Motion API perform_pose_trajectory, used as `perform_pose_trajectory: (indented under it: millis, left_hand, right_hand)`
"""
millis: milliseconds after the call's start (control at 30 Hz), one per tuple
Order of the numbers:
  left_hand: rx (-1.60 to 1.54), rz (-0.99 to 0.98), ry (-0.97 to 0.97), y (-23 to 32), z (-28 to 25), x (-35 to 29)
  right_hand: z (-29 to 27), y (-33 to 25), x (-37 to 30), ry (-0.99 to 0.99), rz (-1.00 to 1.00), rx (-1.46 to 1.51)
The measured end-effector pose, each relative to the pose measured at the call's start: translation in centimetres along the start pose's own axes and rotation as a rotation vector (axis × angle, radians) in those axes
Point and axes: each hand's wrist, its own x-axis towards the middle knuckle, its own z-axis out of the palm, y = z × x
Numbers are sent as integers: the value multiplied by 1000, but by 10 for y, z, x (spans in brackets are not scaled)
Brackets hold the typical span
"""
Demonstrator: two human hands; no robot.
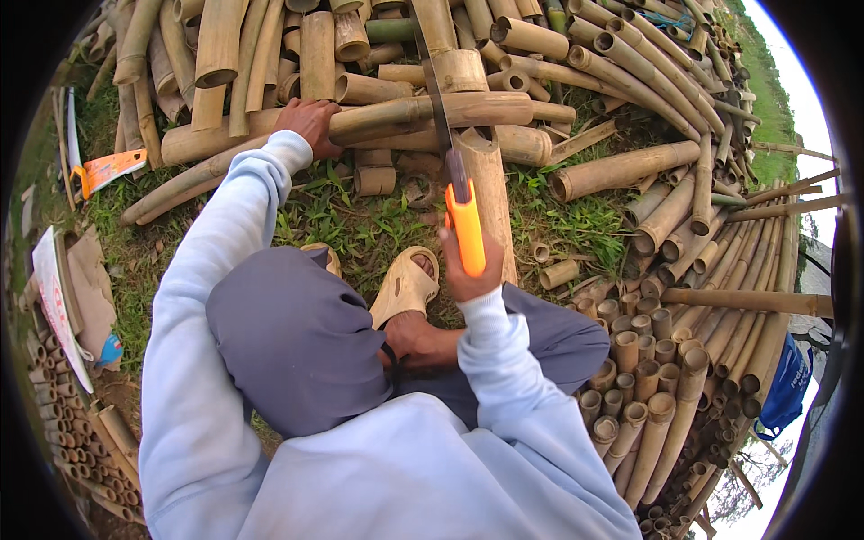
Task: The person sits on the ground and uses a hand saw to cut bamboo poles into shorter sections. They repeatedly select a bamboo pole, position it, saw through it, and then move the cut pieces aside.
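Observation:
My right hand (475, 270) is closed round the orange handle of a handsaw (465, 225). Its long dark blade points away from me and crosses a bamboo pole (396, 113) that lies sideways in front of me. Farther left on the same pole, my left hand (310, 126) grips it, its fingers partly hidden. Under the pole, near the blade, a thick bamboo log (486, 193) runs toward me. Whether the teeth have cut into the pole cannot be made out.
Cut bamboo pieces (360, 88) are heaped beyond the pole. Upright bamboo tubes (643, 360) and long poles stand at my right, near a blue bag (786, 387). An orange printed piece (112, 168) lies on the left grass. My sandalled foot (405, 288) is close below the pole.

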Motion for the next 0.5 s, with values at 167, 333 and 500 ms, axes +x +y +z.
perform_pose_trajectory:
  millis: [167,333,500]
  left_hand:
    - [-30,-23,38,-8,9,-8]
    - [-5,22,132,-2,19,1]
    - [13,-5,90,-2,23,-6]
  right_hand:
    - [-55,-35,-136,-96,23,-189]
    - [-4,-12,7,-17,75,30]
    - [-5,-8,4,-45,50,40]
